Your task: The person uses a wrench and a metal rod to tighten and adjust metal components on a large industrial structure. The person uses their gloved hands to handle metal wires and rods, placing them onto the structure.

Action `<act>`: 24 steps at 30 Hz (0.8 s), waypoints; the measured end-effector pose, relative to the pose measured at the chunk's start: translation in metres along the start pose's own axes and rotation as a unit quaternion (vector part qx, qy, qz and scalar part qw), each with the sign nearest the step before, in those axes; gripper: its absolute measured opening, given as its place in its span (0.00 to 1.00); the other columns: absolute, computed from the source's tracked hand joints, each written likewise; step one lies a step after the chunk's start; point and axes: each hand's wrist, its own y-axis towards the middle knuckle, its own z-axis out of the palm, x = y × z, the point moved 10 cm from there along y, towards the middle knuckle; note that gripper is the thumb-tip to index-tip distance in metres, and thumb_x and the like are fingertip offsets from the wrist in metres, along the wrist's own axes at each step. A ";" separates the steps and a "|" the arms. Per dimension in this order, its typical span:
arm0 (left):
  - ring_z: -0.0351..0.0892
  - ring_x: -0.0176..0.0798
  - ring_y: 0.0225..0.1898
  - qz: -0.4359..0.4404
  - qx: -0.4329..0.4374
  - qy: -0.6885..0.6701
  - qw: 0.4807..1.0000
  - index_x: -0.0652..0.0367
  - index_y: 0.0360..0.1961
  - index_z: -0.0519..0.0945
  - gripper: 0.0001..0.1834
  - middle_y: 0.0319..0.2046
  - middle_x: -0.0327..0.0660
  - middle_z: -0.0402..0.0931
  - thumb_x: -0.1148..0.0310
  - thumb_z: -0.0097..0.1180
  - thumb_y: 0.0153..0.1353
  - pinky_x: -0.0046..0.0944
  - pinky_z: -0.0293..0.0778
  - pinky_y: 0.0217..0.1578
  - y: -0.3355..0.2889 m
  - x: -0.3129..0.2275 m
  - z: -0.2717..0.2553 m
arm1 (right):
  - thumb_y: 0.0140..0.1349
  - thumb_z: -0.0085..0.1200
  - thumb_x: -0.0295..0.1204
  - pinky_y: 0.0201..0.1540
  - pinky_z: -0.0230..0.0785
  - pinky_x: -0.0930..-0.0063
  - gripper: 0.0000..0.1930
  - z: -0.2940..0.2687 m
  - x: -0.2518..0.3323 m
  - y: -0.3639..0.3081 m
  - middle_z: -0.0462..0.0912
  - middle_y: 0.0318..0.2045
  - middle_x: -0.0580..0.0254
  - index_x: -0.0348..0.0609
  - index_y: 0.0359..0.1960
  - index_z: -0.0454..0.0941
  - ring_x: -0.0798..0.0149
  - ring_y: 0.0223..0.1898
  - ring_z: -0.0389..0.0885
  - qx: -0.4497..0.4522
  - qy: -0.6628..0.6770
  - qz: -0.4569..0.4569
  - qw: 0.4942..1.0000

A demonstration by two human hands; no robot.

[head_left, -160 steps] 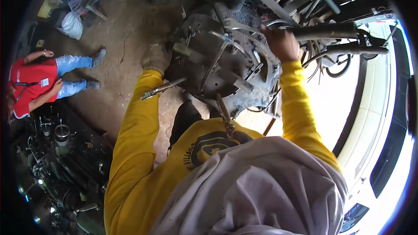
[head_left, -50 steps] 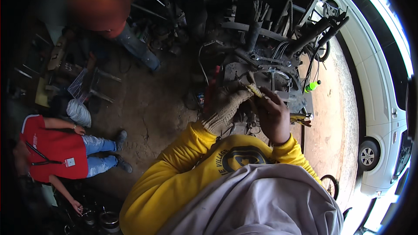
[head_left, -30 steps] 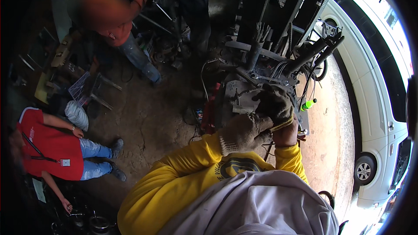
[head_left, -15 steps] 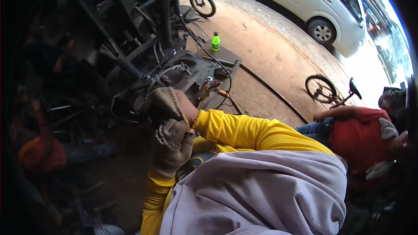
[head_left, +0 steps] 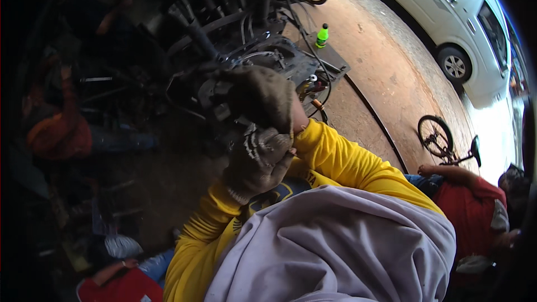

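Note:
Both of my hands wear brown knitted work gloves. My left hand (head_left: 260,159) is closed, pinching the cuff edge of the right glove (head_left: 268,92) at the wrist. Inside that glove, my right hand (head_left: 254,96) points toward the dark workbench at the left; its fingers are lost in shadow. A strip of bare wrist (head_left: 300,118) shows between this cuff and my yellow sleeve (head_left: 347,148). Just beyond the wrist lies a brass-coloured torch-like fitting (head_left: 311,82) with a hose.
A cluttered metal bench (head_left: 268,50) stands ahead, with a green bottle (head_left: 323,36) near its far end. People in red (head_left: 470,207) and orange (head_left: 61,137) sit either side; another red shirt (head_left: 120,288) is lower left. A bicycle (head_left: 436,137) and white van (head_left: 475,39) are at right.
The view has swung, shifting the bench and bottle rightward. Less bare wrist shows above the right glove's cuff, while my left hand still pinches it. A red shirt has appeared lower left.

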 end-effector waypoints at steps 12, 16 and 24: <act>0.76 0.48 0.50 -0.172 -0.088 0.155 0.969 0.57 0.60 0.74 0.26 0.52 0.48 0.75 0.56 0.57 0.65 0.46 0.72 0.53 -0.008 0.002 -0.062 | 0.60 0.55 0.40 0.55 0.69 0.62 0.29 0.065 -0.018 -0.024 0.80 0.50 0.52 0.43 0.63 0.72 0.53 0.47 0.81 0.194 -0.726 -0.170 0.638; 0.71 0.51 0.59 -0.489 -0.421 0.346 0.681 0.56 0.67 0.67 0.30 0.61 0.48 0.69 0.53 0.50 0.68 0.49 0.66 0.61 -0.072 0.071 0.003 | 0.61 0.53 0.40 0.57 0.67 0.61 0.29 0.091 -0.054 -0.021 0.79 0.52 0.51 0.43 0.63 0.71 0.52 0.50 0.78 0.218 -0.651 -0.186 0.703; 0.77 0.57 0.51 -0.280 -0.012 0.205 0.938 0.58 0.59 0.73 0.25 0.52 0.52 0.75 0.65 0.57 0.60 0.53 0.73 0.48 -0.018 0.049 -0.063 | 0.62 0.50 0.39 0.61 0.63 0.59 0.27 0.083 -0.052 -0.017 0.75 0.57 0.51 0.44 0.64 0.70 0.51 0.55 0.74 0.239 -0.572 -0.164 0.768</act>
